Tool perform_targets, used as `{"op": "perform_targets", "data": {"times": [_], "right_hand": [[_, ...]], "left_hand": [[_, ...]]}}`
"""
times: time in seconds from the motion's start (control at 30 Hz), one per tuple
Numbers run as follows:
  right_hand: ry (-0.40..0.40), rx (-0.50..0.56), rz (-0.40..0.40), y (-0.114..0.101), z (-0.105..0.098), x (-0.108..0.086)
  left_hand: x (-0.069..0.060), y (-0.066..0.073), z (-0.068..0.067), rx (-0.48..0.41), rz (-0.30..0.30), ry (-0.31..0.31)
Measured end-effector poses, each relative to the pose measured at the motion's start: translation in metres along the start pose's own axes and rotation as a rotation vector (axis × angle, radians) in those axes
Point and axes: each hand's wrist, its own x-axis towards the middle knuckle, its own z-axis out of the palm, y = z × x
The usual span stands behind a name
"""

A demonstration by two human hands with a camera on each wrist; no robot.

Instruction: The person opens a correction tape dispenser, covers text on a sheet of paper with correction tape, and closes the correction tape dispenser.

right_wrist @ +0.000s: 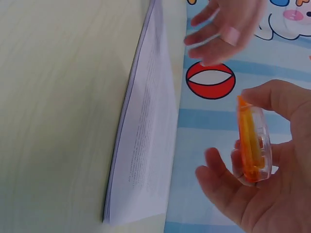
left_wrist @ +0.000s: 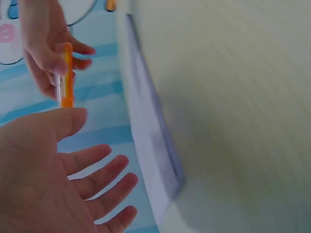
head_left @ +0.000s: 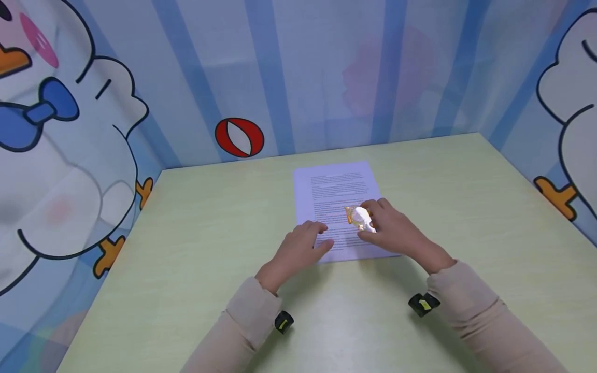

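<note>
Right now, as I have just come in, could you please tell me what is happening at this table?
A person's right hand holds a small orange-and-clear plastic item above a stack of printed pages, which lies flat on the table. The left hand holds nothing, raised near the pages' near left corner.

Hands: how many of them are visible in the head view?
2. The left hand is over the near left corner of the paper; the right hand, over its right side, holds the orange object. No others show.
</note>
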Motion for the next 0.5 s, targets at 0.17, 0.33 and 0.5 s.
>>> {"op": "perform_targets", "data": {"times": [0.17,0.33,0.5], "right_hand": [[-0.07,-0.004,-0.037,0.002,0.003,0.004],[-0.157,-0.058,-0.139,-0.004,0.005,0.011],[-0.203,-0.183,-0.234,-0.011,0.009,0.016]], "left_hand": [[-0.004,-0.019,0.002,0.223,-0.001,-0.086],[-0.004,-0.027,0.005,0.254,-0.004,-0.177],[-0.003,-0.03,0.007,0.269,0.0,-0.211]]}}
